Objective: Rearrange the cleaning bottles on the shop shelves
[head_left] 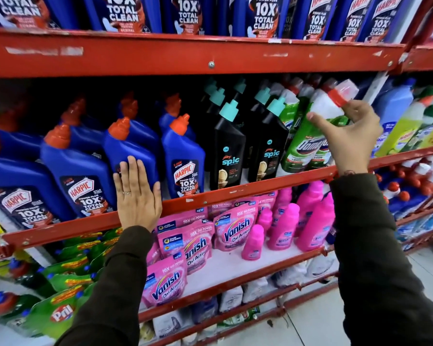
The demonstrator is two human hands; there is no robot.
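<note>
Right hand [350,138] is gripping the neck of a green bottle [308,136] on the middle shelf [235,193]; it leans with its red cap [341,93] toward 1 o'clock. Left hand [136,196] is flat and spread, not gripping, pressed on a blue bottle [130,148] at the shelf's front edge. Black bottles [226,151] stand between, with a small gap at their 9 o'clock
</note>
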